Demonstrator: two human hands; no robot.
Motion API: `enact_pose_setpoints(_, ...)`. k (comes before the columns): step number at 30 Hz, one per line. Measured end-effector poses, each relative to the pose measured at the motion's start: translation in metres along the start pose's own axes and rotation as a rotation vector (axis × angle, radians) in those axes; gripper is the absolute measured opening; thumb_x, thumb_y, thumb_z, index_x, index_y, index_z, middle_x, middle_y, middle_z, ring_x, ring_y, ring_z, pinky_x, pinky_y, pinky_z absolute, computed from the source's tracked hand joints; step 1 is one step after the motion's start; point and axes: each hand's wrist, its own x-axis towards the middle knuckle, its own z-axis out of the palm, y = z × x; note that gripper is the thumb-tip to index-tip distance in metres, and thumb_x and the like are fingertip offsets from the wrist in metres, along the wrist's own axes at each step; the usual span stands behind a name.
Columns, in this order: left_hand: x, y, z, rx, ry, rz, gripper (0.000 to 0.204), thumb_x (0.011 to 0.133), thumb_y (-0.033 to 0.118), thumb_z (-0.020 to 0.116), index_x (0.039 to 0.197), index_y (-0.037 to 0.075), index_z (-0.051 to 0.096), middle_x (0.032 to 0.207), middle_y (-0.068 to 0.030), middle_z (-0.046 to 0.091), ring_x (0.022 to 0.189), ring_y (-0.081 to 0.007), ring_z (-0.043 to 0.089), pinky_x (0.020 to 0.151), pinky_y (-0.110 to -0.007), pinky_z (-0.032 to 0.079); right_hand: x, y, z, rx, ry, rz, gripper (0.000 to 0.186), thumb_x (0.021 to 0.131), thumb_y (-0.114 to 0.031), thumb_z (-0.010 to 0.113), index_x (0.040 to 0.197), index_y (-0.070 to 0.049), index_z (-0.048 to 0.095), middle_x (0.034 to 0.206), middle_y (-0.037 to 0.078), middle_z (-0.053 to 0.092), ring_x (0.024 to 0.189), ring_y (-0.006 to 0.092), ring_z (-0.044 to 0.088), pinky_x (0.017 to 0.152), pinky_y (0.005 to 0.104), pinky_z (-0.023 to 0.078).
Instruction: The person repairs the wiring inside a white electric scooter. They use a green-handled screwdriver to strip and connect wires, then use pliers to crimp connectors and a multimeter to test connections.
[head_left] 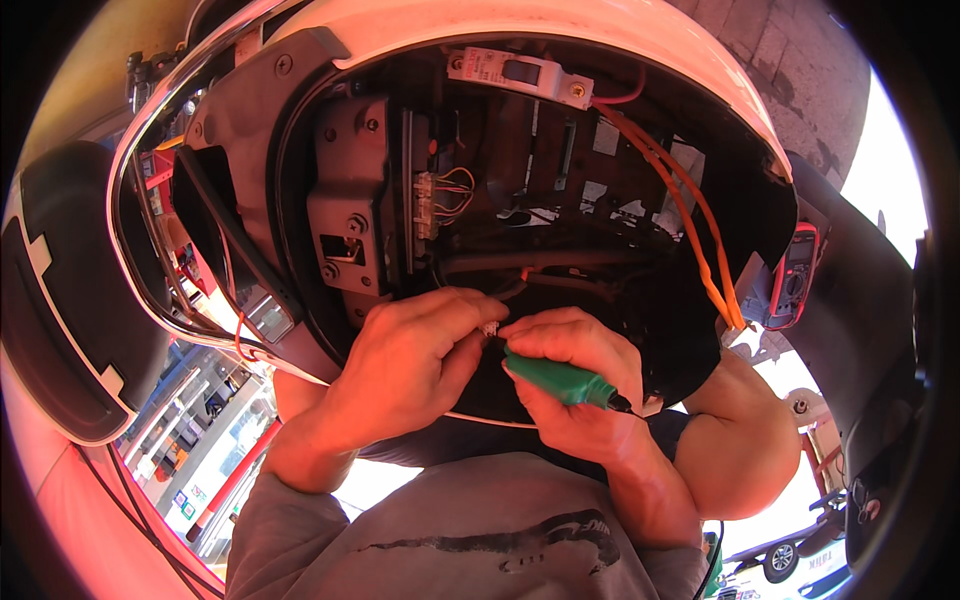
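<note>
Over the near edge of an open, dark scooter compartment (560,250), my two hands meet. My left hand (420,350) is closed, its thumb and forefinger pinching a small white plug connector (490,328). Close beside it, my right hand (580,390) is wrapped round a green-handled tool (560,377). A black tapered end with a thin dark line sticks out of that handle toward my wrist. The tool's other end is hidden by my fingers near the connector, so I cannot tell whether they touch.
A white circuit breaker (520,75) sits at the compartment's far rim. Thick orange cables (690,210) run down the right side. To the left are a metal latch bracket (350,210) and a wired connector (427,205). A red multimeter (795,275) rests at the right.
</note>
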Motion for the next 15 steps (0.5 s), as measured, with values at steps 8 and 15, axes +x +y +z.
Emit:
enact_pose_setpoints(8,0.0001,-0.0002,-0.0005,-0.006,0.003,-0.012,0.02,0.085,-0.003,0.065,0.104,-0.002,0.069,0.098,-0.0166,0.071,0.08,-0.036,0.071,0.066,-0.039,0.057,0.0003,0.0007,-0.0023,0.004,-0.008,-0.029,0.028,0.074,0.012,0.075,0.098,0.001,0.065,0.096,0.018,0.072,0.084,0.0251,0.072,0.07,0.0313,0.058)
enact_pose_setpoints(15,0.0004,-0.0003,0.0006,0.001,-0.002,0.008,0.02,0.084,-0.004,0.066,0.103,-0.001,0.069,0.096,-0.0163,0.071,0.079,-0.0363,0.07,0.065,-0.039,0.056,-0.0008,-0.0027,0.0007,0.057,0.023,0.074,0.025,0.077,0.012,0.074,0.097,0.001,0.063,0.095,0.017,0.072,0.075,0.0183,0.071,0.065,0.0274,0.057)
